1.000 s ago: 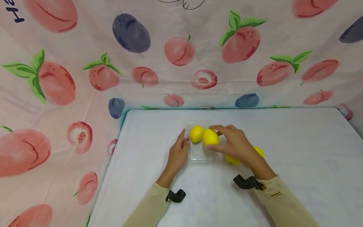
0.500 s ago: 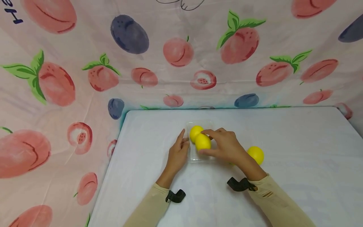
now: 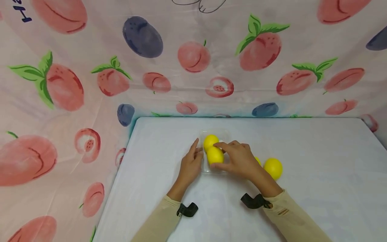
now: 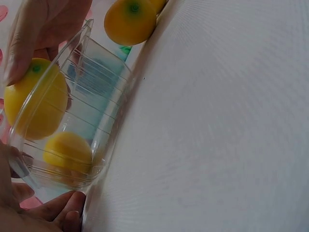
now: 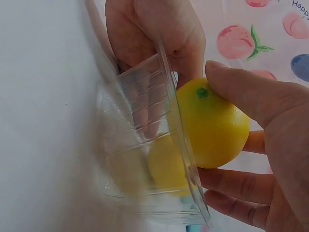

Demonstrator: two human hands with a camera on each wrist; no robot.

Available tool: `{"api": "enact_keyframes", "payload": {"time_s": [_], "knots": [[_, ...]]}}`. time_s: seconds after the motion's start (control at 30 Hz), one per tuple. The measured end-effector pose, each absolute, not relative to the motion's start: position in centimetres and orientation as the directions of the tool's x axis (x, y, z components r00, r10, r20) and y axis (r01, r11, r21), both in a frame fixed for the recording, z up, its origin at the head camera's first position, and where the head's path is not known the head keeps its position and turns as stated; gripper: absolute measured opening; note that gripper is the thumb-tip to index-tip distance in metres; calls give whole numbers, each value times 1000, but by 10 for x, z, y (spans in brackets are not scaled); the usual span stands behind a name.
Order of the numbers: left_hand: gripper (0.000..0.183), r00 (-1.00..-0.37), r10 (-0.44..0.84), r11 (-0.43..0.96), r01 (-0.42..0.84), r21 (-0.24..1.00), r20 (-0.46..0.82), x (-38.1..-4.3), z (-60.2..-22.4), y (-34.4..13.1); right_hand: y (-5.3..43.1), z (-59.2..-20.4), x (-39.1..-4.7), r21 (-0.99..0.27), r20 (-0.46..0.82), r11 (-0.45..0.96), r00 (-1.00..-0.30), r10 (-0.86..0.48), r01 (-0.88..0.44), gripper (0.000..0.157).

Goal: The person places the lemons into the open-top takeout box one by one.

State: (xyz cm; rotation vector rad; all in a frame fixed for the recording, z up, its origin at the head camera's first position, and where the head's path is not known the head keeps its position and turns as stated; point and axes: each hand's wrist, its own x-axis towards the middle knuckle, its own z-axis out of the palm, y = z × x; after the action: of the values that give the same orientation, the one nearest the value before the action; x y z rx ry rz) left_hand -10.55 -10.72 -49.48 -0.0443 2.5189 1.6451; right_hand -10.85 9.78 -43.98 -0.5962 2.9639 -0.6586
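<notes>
dark "Happy" lettering (image 5: 300,8) on the fruit-print cloth (image 5: 215,17) in your right wrist view, a sideways "H" (image 3: 22,14) on it in your head view, next letter cut off

White table (image 3: 326,188): smooth top
Clear tray (image 4: 99,89): at its eleven o'clock
Yellow fruits (image 3: 273,168): two, near tray, between three and four o'clock
</notes>
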Motion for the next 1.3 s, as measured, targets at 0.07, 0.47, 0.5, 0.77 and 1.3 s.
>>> {"api": "enact_keyframes", "payload": {"time_s": [0.07, 0.47, 0.5, 0.77, 1.3], "knots": [[57, -991, 49, 407, -94, 909, -125, -106, -495, -107, 97, -440, -108, -417, 34, 837, -926, -376, -355, 76], [56, -989, 42, 407, -112, 906, -141, -105, -498, -104, 94, -444, -105, -413, 13, 840, -924, -383, -354, 75], [56, -989, 42, 404, -112, 908, -141, -105, -498, -104, 93, -444, -105, -413, 8, 840, -924, -382, -351, 75], [56, -991, 51, 388, -97, 917, -127, -107, -497, -105, 91, -445, -105, -418, -8, 842, -925, -379, -341, 75], [57, -989, 50, 393, -106, 914, -136, -105, -496, -105, 86, -452, -108, -417, -9, 834, -916, -401, -361, 75]]}}
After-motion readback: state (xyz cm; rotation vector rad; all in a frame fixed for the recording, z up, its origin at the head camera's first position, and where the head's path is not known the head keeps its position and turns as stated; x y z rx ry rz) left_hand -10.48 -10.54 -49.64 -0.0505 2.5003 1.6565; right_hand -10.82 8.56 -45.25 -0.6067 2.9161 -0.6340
